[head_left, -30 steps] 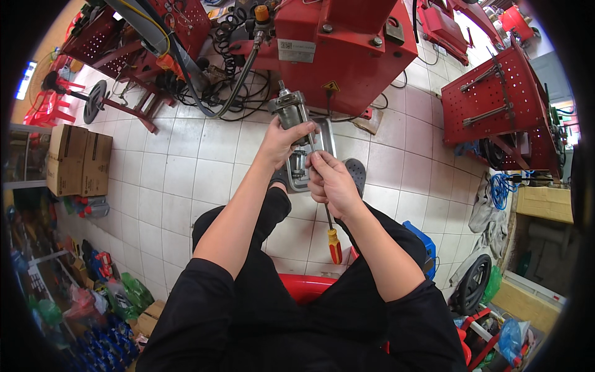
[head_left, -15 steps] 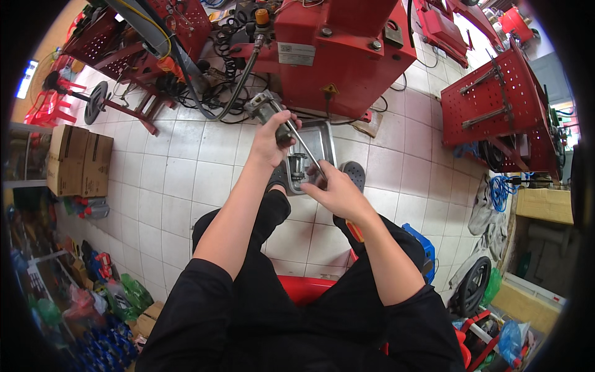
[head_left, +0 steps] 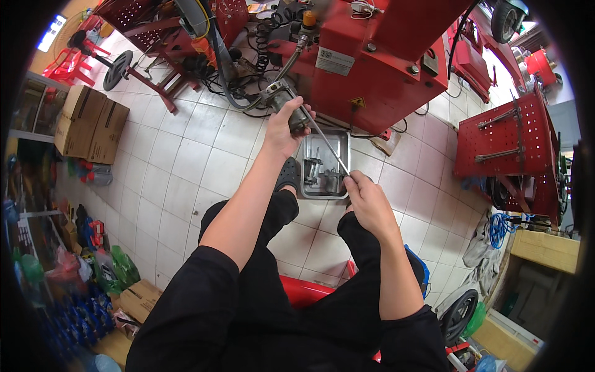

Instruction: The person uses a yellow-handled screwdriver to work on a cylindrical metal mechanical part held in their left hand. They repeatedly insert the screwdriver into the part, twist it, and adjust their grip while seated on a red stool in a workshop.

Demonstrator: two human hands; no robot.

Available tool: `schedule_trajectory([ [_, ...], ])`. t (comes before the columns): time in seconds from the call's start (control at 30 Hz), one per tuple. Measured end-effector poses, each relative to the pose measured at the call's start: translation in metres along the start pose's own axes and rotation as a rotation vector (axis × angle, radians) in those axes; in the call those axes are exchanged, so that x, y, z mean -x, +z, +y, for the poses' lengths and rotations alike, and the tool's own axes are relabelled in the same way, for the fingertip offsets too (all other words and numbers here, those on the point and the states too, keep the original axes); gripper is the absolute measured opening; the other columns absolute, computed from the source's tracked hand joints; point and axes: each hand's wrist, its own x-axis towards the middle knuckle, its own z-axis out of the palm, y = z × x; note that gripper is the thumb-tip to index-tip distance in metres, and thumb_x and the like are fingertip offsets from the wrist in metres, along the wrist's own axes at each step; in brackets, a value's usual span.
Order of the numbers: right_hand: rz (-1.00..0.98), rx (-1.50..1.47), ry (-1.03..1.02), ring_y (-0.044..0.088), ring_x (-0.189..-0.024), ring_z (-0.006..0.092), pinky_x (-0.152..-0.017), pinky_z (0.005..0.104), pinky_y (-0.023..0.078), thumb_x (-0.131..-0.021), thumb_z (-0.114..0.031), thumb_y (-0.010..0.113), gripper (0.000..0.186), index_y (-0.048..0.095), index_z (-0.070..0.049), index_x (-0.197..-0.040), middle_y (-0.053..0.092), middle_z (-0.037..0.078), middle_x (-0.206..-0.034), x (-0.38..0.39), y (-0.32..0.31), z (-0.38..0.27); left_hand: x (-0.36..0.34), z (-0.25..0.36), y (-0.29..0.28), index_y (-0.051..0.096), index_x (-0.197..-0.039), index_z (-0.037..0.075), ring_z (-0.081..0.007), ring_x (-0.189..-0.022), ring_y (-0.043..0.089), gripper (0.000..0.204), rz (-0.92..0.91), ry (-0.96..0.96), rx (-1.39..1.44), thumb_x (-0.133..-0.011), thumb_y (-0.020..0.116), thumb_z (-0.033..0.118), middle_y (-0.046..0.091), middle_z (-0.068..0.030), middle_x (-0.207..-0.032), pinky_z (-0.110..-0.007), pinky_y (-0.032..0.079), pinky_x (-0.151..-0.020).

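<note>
My left hand is wrapped round a grey metal cylinder with a flanged, holed end pointing up and away from me. In my right hand, the fingers pinch the near end of a long thin metal rod. The rod slants up to the left, and its far end lies at the cylinder's flanged end; I cannot tell whether it sits in a hole. Below my hands, a shallow metal tray stands on the floor, with metal parts in its near half.
A big red machine rises just beyond the tray, with hoses and black cables at its left. Red perforated racks stand at right and far left. Cardboard boxes are stacked at left. My shoe is beside the tray.
My right hand has drawn back toward me and right along the rod, its loosely spread fingers now closed on the end. My left hand keeps the cylinder. The whole view has shifted.
</note>
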Motion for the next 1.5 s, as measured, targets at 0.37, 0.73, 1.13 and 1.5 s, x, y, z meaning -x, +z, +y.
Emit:
schedule_trajectory([
  [0.37, 0.13, 0.178, -0.064, 0.059, -0.075, 0.0439, -0.067, 0.0484, 0.044, -0.095, -0.027, 0.047, 0.028, 0.057, -0.002, -0.097, 0.061, 0.025, -0.075, 0.002, 0.002, -0.006, -0.001, 0.002, 0.001, 0.056, -0.091, 0.01, -0.0164, -0.078, 0.062, 0.021, 0.038, 0.014, 0.02, -0.081, 0.069, 0.023, 0.062, -0.0029, -0.082, -0.025, 0.045, -0.048],
  [0.73, 0.22, 0.255, -0.112, 0.06, -0.071, 0.0419, -0.063, 0.0488, 0.046, -0.094, -0.025, 0.049, 0.024, 0.058, -0.003, -0.097, 0.062, 0.022, -0.072, -0.002, 0.014, 0.003, -0.002, -0.001, 0.0, 0.056, -0.092, 0.01, -0.0161, -0.078, 0.062, 0.024, 0.064, 0.009, 0.011, -0.08, 0.071, 0.025, 0.061, -0.0033, -0.082, -0.024, 0.045, -0.049],
  [1.13, 0.515, 0.505, -0.283, 0.061, -0.06, 0.0334, -0.054, 0.0424, 0.047, -0.088, -0.025, 0.059, 0.02, 0.062, -0.007, -0.097, 0.062, 0.014, -0.066, -0.003, 0.014, 0.007, -0.002, -0.001, 0.002, 0.06, -0.085, 0.011, -0.0139, -0.065, 0.062, 0.022, 0.13, 0.074, -0.085, -0.077, 0.075, 0.025, 0.062, -0.0015, -0.073, -0.028, 0.045, -0.046],
  [1.5, 0.665, 0.723, -0.314, 0.061, -0.057, 0.0276, -0.052, 0.0395, 0.048, -0.086, -0.022, 0.061, 0.02, 0.063, -0.008, -0.099, 0.06, 0.01, -0.062, -0.001, 0.016, 0.003, 0.003, -0.002, 0.006, 0.06, -0.084, 0.013, -0.0096, -0.065, 0.062, 0.024, 0.152, 0.122, -0.316, -0.077, 0.076, 0.029, 0.06, 0.002, -0.072, -0.025, 0.045, -0.045],
])
